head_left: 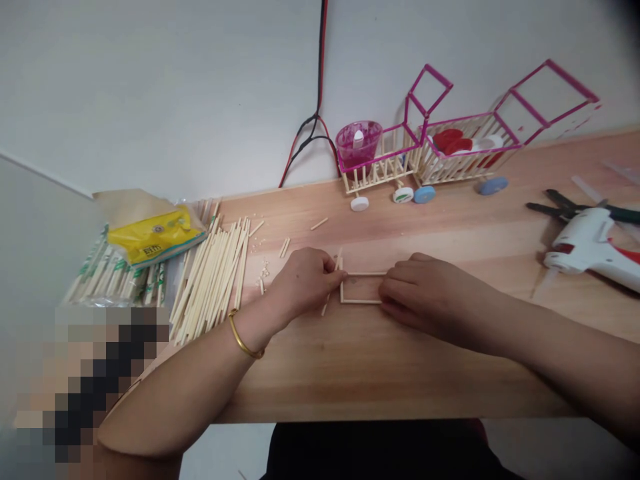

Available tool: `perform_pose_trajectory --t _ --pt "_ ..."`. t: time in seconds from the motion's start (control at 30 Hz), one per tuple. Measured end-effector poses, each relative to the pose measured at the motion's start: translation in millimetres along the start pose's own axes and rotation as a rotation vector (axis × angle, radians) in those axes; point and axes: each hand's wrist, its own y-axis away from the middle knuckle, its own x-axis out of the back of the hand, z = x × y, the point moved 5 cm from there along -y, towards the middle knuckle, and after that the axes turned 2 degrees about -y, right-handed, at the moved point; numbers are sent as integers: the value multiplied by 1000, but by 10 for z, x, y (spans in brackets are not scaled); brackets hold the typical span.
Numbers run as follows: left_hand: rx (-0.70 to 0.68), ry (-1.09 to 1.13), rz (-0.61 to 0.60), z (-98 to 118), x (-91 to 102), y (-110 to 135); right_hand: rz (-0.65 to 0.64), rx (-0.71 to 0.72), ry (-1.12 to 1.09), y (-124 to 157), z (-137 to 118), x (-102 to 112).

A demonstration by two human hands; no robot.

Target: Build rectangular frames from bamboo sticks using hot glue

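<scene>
On the wooden table lies a small rectangular frame of pale wooden sticks (363, 302). My left hand (311, 275) has its thumb and fingertips closed on the frame's left end, near the upper corner. A thin stick (325, 307) slants past the same fingertips; whether they grip it too is unclear. My right hand (417, 291) is closed around the frame's right end, with bent fingers hiding that side.
A bundle of wooden sticks (215, 280) lies left, beside wrapped chopsticks (95, 273) and a yellow packet (160, 233). Two stick carts, one smaller (380, 175) and one larger (465, 167), stand by the wall. A white glue gun (583, 240) and dark-handled pliers (555, 208) lie right.
</scene>
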Motion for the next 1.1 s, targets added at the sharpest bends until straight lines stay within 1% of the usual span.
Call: perform_pose_trajectory --t 0.2,0.4,0.6,0.73,0.8,0.87,0.97,1.1 --pt "34 -19 -49 5 5 11 -1 0 -34 6 -5 4" --pt "69 32 -111 -23 -23 16 3 -9 -55 2 -1 1" --pt "98 62 -152 -62 -18 29 8 -53 -119 14 20 41" --pt "98 101 -178 -68 -22 37 52 -150 -200 55 139 156" --pt "101 106 -182 -75 -30 37 86 -230 -201 85 241 219" --pt "117 116 -190 -85 -43 39 90 -300 -188 111 337 253" --pt "141 127 -196 -91 -53 45 18 -366 -198 131 443 228" --pt "129 82 -174 -75 -37 45 -66 -464 -249 161 557 174"
